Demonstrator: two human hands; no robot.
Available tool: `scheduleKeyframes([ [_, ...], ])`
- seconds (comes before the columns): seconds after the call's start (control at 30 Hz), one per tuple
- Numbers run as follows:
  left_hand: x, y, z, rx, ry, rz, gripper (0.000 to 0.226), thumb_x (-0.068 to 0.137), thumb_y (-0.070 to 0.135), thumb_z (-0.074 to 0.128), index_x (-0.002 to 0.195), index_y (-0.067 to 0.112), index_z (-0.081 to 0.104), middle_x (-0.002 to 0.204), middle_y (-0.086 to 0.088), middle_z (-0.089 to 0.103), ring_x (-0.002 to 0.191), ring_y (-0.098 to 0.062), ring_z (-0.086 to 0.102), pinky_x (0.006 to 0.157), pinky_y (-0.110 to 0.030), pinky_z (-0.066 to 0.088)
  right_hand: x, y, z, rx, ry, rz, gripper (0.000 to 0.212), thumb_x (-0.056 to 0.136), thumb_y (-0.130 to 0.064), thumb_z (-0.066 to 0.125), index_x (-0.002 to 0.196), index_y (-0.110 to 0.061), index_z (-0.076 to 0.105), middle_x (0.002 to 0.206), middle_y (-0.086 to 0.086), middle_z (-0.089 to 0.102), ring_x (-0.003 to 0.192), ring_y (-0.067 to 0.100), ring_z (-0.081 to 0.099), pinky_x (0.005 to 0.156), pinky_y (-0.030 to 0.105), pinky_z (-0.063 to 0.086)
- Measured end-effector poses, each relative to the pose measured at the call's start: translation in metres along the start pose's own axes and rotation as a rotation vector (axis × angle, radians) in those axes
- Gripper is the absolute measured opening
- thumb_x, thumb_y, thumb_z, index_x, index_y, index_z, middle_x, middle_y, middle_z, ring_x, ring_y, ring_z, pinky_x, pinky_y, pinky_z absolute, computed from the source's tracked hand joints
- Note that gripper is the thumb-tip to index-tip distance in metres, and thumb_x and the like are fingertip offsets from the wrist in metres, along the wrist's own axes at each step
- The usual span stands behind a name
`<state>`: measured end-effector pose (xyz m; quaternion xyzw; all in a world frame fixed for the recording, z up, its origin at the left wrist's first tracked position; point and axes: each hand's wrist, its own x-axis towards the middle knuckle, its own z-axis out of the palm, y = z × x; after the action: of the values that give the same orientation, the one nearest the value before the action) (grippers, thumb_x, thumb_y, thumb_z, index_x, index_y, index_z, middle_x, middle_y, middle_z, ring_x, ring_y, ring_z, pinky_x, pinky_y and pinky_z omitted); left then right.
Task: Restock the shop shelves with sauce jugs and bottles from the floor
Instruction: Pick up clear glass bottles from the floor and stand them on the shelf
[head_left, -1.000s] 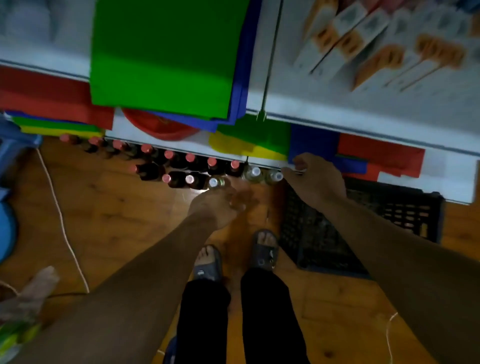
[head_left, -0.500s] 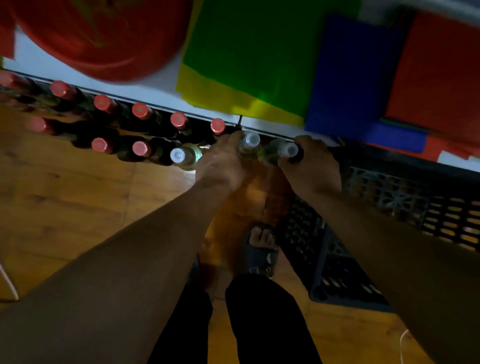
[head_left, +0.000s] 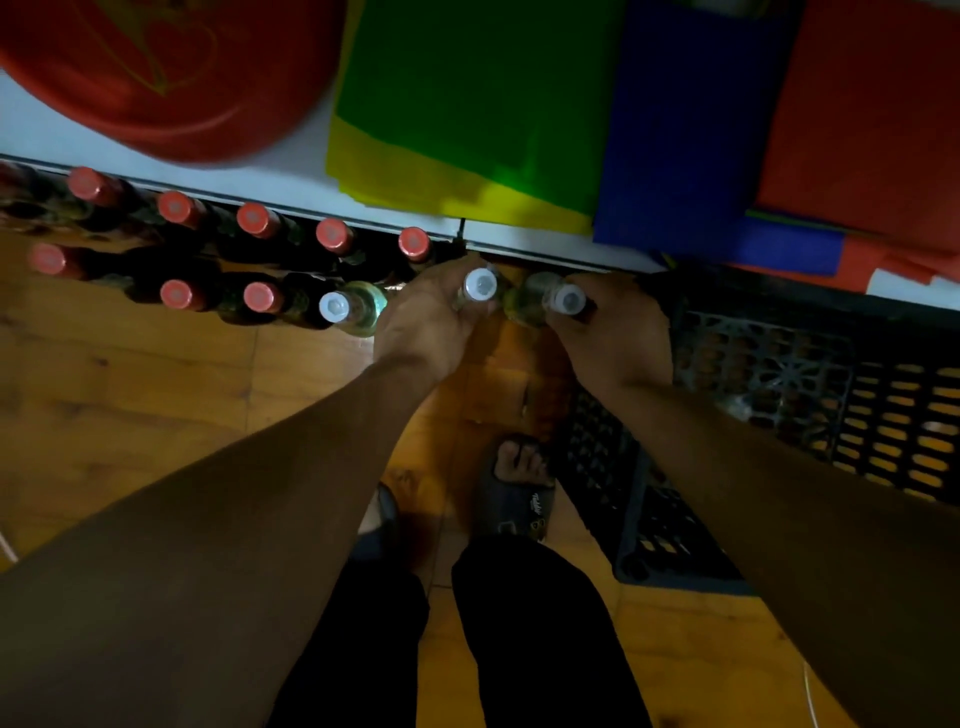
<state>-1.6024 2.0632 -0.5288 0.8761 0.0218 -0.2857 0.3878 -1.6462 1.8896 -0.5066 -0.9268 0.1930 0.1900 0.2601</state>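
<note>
1. At the bottom centre, dark trousers (head_left: 519, 639) and a sandalled foot (head_left: 522, 488) planted on the wood floor (head_left: 130, 395).
2. Two bare forearms reaching up from the lower corners and converging at mid-frame.
3. To the right of the foot, a black plastic crate (head_left: 769, 395) sitting on the floor, running off the right edge.
4. At frame centre, the left hand (head_left: 426, 322) curled round a white-capped bottle (head_left: 480, 286), fingers wrapped on its neck just under the cap; bottle upright, close under the shelf edge.
5. Just right of it, the right hand (head_left: 618, 332) closed round a second clear bottle (head_left: 540, 301), tilted, its white cap pointing right against the fingers.
6. Both held bottles nearly touching, between the two hands.
7. Just left of the left hand, a third clear bottle (head_left: 353, 309) with a white cap standing on the floor, untouched.
8. Farther left, two rows of dark bottles (head_left: 260, 260) with red caps, packed side by side on the floor, the back row tucked beneath the shelf lip.
9. Above these, the white shelf (head_left: 260, 179) crossing the frame on a slant.
10. On the shelf, a red basin (head_left: 171, 78) at upper left, then green (head_left: 478, 93), blue (head_left: 691, 130) and red (head_left: 872, 114) sheets across to upper right.
</note>
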Motion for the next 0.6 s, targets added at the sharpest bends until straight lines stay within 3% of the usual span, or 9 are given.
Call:
scheduleKeyframes([
  [0.07,-0.012,0.003,-0.007,0.004,-0.001,0.004,0.038,0.086,0.04,0.062,0.123,0.039,0.059,0.13,0.002,0.061,0.12,-0.023,0.056,0.098,-0.041,0.046,-0.013,-0.009,-0.014,0.036,0.016,-0.013,0.02,0.09,-0.033,0.055,0.074,-0.022,0.048,0.083,-0.007,0.049,0.079,0.013,0.049,0.068,0.026,0.033],
  [0.17,-0.029,0.013,-0.026,0.082,-0.049,0.015,0.038,0.086,0.041,0.06,0.123,0.031,0.06,0.124,-0.001,0.065,0.113,-0.024,0.06,0.095,-0.042,0.049,-0.037,-0.028,-0.047,0.095,0.015,0.007,0.021,0.086,-0.038,0.054,0.072,-0.022,0.052,0.078,-0.006,0.051,0.075,0.014,0.05,0.066,0.029,0.035],
  [0.33,-0.076,0.055,-0.079,-0.038,-0.074,0.04,0.046,0.074,0.056,0.065,0.117,0.039,0.062,0.125,0.004,0.065,0.117,-0.02,0.059,0.098,-0.042,0.048,-0.089,-0.067,-0.109,0.155,0.046,0.037,0.018,0.085,-0.035,0.062,0.101,-0.027,0.065,0.1,-0.002,0.066,0.094,0.02,0.059,0.072,0.027,0.038],
  [0.47,-0.117,0.101,-0.132,-0.024,-0.058,0.058,0.044,0.079,0.04,0.074,0.121,0.032,0.064,0.128,0.007,0.063,0.118,-0.016,0.058,0.1,-0.037,0.045,-0.125,-0.107,-0.167,0.153,0.104,-0.014,0.017,0.085,-0.037,0.064,0.099,-0.027,0.068,0.099,0.0,0.068,0.092,0.024,0.062,0.07,0.031,0.043],
  [0.6,-0.164,0.157,-0.192,-0.075,-0.042,0.12,0.04,0.082,0.037,0.072,0.121,0.029,0.065,0.123,0.004,0.066,0.111,-0.019,0.062,0.098,-0.037,0.047,-0.164,-0.148,-0.227,0.208,0.208,-0.069,0.023,0.082,-0.036,0.069,0.101,-0.023,0.068,0.104,0.003,0.067,0.096,0.027,0.061,0.079,0.037,0.048],
])
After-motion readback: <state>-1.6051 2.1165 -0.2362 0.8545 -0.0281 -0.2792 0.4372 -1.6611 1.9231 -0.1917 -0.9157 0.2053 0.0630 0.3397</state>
